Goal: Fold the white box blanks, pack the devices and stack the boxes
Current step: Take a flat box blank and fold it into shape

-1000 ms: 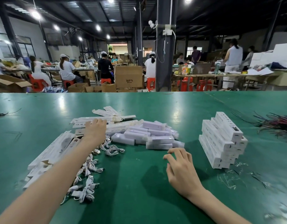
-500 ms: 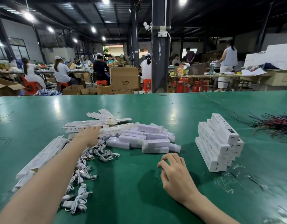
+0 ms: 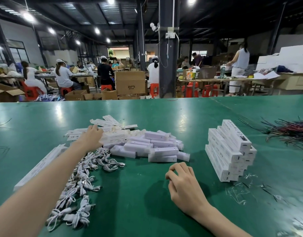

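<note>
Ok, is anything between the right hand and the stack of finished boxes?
Nothing visible: only bare green table lies between the right hand and the stack of boxes. Film scraps lie nearer the camera.

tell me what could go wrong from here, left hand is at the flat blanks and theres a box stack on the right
1. The left hand reaches the flat blanks, which overlap each other and the device pile; pulling one out may drag neighbours along.
2. The forearm crosses above the loose cables, so drawing back could snag them.
3. The box stack looks staggered and leaning; adding boxes might tip it.
</note>
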A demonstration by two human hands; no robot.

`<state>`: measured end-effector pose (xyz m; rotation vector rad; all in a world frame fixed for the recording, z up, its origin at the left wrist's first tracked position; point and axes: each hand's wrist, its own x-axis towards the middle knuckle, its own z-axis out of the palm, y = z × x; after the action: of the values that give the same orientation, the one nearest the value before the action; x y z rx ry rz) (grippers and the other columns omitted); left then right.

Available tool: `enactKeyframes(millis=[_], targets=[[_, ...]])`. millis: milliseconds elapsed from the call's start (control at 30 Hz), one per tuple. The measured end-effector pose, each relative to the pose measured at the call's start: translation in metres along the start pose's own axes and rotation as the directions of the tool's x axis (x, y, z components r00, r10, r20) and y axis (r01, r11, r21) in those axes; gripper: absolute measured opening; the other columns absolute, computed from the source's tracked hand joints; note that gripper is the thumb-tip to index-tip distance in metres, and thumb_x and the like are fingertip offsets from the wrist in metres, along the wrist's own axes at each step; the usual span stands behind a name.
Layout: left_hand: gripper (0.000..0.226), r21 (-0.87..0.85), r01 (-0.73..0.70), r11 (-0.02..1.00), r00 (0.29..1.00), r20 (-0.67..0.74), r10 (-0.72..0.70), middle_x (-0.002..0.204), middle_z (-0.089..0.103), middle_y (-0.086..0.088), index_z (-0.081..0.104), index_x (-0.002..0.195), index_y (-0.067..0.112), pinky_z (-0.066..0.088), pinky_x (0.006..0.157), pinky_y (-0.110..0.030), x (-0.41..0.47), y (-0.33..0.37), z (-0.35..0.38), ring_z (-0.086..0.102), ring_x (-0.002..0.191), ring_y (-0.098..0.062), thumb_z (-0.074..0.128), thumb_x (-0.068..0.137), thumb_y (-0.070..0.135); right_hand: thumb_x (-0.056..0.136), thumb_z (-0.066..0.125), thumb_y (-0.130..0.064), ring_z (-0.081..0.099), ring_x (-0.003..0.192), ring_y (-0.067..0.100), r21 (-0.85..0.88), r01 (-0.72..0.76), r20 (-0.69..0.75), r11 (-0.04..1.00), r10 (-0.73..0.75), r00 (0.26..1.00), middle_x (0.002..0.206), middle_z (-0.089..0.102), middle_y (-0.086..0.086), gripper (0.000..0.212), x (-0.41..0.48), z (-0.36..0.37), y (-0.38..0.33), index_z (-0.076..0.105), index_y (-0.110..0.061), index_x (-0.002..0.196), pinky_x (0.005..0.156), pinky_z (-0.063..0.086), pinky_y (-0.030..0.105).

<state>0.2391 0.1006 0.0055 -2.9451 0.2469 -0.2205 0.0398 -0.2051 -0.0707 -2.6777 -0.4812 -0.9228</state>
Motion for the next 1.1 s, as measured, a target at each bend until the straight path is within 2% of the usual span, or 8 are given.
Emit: enactKeyframes(millis=[133,233,400,467,567,700,833,1100], targets=[[0.042,0.042,0.008,0.999,0.993,-0.117,-0.003,0.129,0.046,-0.013,0.046,0.127,0.006,0.045,0.095,-0.039,-0.025,-0.002,-0.02,0.044,0.119,-0.027,0.059,0.091,0.022,0.061,0.074,-0.001,0.057,0.079,0.021,-0.01,0.021,-0.003,1.0,-0.021,1.0,0.083,0.058,0.0,0.019,0.0,0.0,-0.001,0.065,-0.013,0.073,0.069,0.049,0.031],[0.044,-0.251,-0.011,0.968,0.963,-0.262,-0.057,0.122,0.055,-0.014,0.052,0.128,0.004,0.045,0.091,-0.036,-0.057,0.014,-0.028,0.051,0.11,-0.027,0.064,0.09,0.023,0.061,0.075,-0.002,0.058,0.078,0.02,-0.023,0.041,-0.005,0.999,-0.041,0.999,0.082,0.058,-0.001,0.019,0.001,0.0,-0.001,0.065,-0.014,0.072,0.072,0.047,0.029],[0.033,-0.595,-0.278,0.754,0.857,-0.508,-0.085,0.089,0.063,-0.004,0.064,0.116,0.0,0.042,0.058,-0.014,-0.124,0.082,-0.027,0.057,0.068,-0.013,0.071,0.085,0.009,0.062,0.073,-0.003,0.058,0.08,0.021,-0.019,0.033,-0.001,0.999,-0.033,0.999,0.084,0.059,-0.001,0.019,0.001,0.0,-0.001,0.066,-0.014,0.076,0.076,0.035,0.026],[0.026,-0.613,-0.378,0.694,0.825,-0.562,-0.047,0.085,0.063,0.002,0.068,0.108,0.003,0.044,0.06,-0.008,-0.14,0.108,-0.024,0.055,0.065,-0.004,0.073,0.082,0.003,0.066,0.069,-0.004,0.059,0.081,0.023,0.004,0.028,-0.018,1.0,-0.028,0.999,0.086,0.061,0.0,0.019,0.002,-0.001,-0.001,0.068,-0.013,0.083,0.078,0.034,0.028],[0.022,-0.611,-0.454,0.649,0.802,-0.597,-0.001,0.086,0.069,0.003,0.072,0.101,0.009,0.045,0.07,-0.019,-0.153,0.136,-0.015,0.061,0.072,-0.015,0.075,0.08,0.002,0.079,0.064,-0.012,0.058,0.09,0.022,0.15,-0.054,-0.078,0.987,0.066,0.995,0.093,0.063,-0.002,0.022,0.003,-0.004,-0.001,0.066,-0.012,0.101,0.084,0.035,0.029],[0.009,-0.599,-0.518,0.61,0.753,-0.657,-0.006,0.086,0.07,0.008,0.073,0.092,0.011,0.047,0.072,-0.033,-0.159,0.149,0.0,0.063,0.077,-0.019,0.068,0.087,0.016,0.091,0.062,-0.033,0.059,0.096,0.008,0.677,-0.217,-0.042,0.703,0.332,0.942,0.096,0.065,-0.016,0.023,0.009,-0.02,-0.007,0.054,-0.028,0.112,0.09,0.04,0.022],[0.011,-0.631,-0.528,0.569,0.76,-0.65,-0.016,0.092,0.065,0.022,0.071,0.092,0.017,0.041,0.081,-0.022,-0.163,0.153,0.007,0.058,0.085,-0.009,0.067,0.082,0.019,0.086,0.066,-0.031,0.065,0.085,0.014,0.806,-0.137,-0.063,0.576,0.313,0.948,0.087,0.07,-0.006,0.017,0.01,-0.032,-0.016,0.059,-0.022,0.1,0.084,0.049,0.028],[0.006,-0.594,-0.586,0.551,0.728,-0.685,0.035,0.087,0.059,0.022,0.069,0.087,0.012,0.044,0.081,-0.026,-0.171,0.16,0.011,0.058,0.08,-0.013,0.068,0.081,0.014,0.087,0.064,-0.017,0.066,0.087,0.003,0.708,0.064,-0.212,0.704,0.126,0.969,0.096,0.068,-0.018,0.019,0.003,-0.043,-0.033,0.058,-0.03,0.1,0.078,0.046,0.011]])
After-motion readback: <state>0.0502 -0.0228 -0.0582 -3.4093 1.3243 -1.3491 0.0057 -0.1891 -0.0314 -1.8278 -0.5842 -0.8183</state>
